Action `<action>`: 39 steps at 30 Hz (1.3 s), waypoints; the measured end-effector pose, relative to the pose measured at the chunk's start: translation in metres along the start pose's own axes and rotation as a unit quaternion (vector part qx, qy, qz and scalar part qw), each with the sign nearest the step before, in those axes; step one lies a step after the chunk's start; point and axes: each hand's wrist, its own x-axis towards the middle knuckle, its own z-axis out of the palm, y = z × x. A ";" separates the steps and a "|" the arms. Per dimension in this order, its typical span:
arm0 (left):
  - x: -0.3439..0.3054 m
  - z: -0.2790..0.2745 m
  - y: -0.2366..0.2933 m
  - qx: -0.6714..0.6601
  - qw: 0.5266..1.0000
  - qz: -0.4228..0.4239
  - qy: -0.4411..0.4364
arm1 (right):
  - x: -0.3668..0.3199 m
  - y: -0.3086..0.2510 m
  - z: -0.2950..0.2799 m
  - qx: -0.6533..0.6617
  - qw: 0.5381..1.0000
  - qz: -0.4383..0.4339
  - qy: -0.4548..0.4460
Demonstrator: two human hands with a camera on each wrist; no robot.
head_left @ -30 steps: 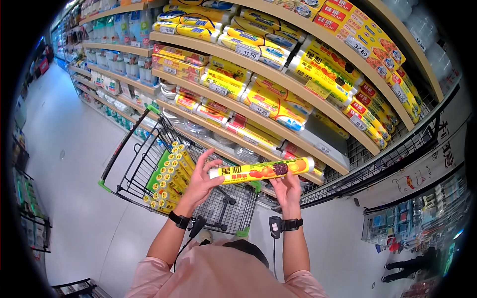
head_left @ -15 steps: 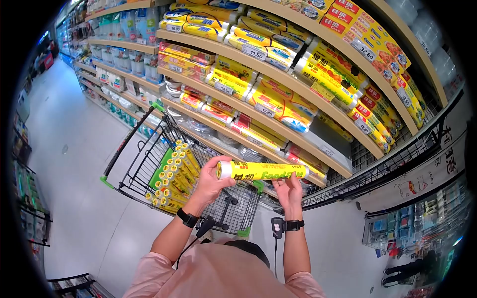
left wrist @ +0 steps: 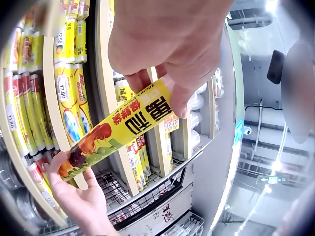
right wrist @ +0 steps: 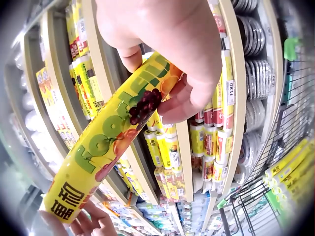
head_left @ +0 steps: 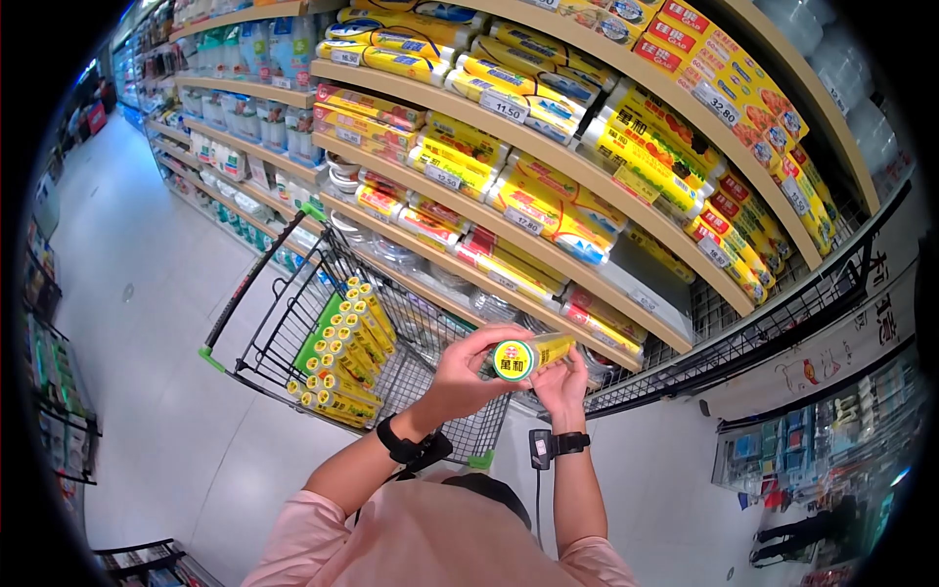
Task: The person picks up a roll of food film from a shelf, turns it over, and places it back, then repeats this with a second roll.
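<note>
A yellow roll of food bags [head_left: 556, 350], printed with fruit and green "Food" lettering, is held between both hands, its round white end cap [head_left: 513, 361] facing the head camera. My left hand [head_left: 464, 378] grips the capped end, thumb on one side and fingers on the other. At the far end my right hand [head_left: 562, 383] holds the roll between thumb and fingers, which the right wrist view shows close up. The left wrist view shows the printed side of the roll [left wrist: 118, 125] slanting from the left hand [left wrist: 165, 46] down to the right hand [left wrist: 81, 201].
A shopping cart [head_left: 468, 430] stands left of and below the hands, with several similar yellow rolls [head_left: 344, 347] stacked in it. Ahead, slanted shelves [head_left: 562, 147] carry rows of yellow rolls and boxes with price tags. A wire rack [head_left: 675, 377] borders the shelf's right end.
The roll has gone from lying across the view to pointing its end cap at the head camera. My left hand has moved right and closer to my right hand, and the roll has also turned about its length.
</note>
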 end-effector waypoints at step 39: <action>0.025 0.081 -0.161 -0.286 0.887 -0.294 0.211 | -0.073 -0.110 -0.021 -0.237 0.960 -0.136 0.054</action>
